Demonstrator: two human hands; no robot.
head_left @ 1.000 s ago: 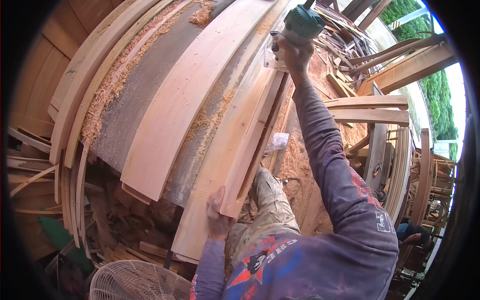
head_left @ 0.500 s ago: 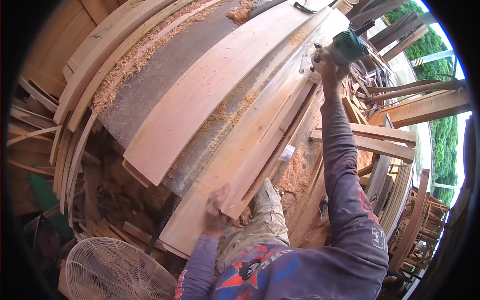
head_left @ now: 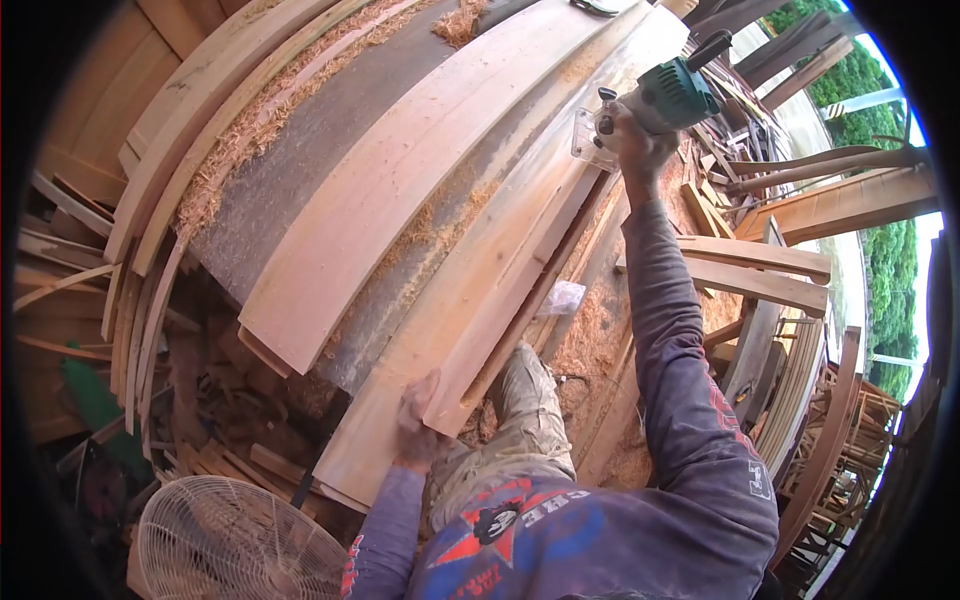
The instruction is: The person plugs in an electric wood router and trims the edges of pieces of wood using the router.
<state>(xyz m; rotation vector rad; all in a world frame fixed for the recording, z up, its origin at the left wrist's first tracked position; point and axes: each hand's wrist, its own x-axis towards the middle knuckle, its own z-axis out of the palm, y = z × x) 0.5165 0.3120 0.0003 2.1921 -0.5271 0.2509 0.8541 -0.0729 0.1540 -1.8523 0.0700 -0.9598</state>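
Note:
A green trim router (head_left: 678, 95) with a clear base plate (head_left: 592, 140) is gripped in my right hand (head_left: 642, 150), fingers wrapped round its lower body. Its base rests at the edge of a narrow wooden strip (head_left: 520, 305), towards the far end. The cutting bit is hidden. That strip lies along a long, wide pale plank (head_left: 400, 385). At the near end, my left hand (head_left: 418, 420) is closed against the strip's end, over the plank; some of its fingers are hidden.
A curved board (head_left: 400, 170) lies on the worktable (head_left: 290, 185), among wood shavings. Curved pieces (head_left: 170, 140) line the left side. A wire fan (head_left: 235, 540) stands at lower left. Loose timber (head_left: 755, 280) and a plastic bag (head_left: 563, 298) are on the right.
The router and my right hand have moved a little along the strip towards me. My left hand stays at the near end. The whole view has shifted slightly.

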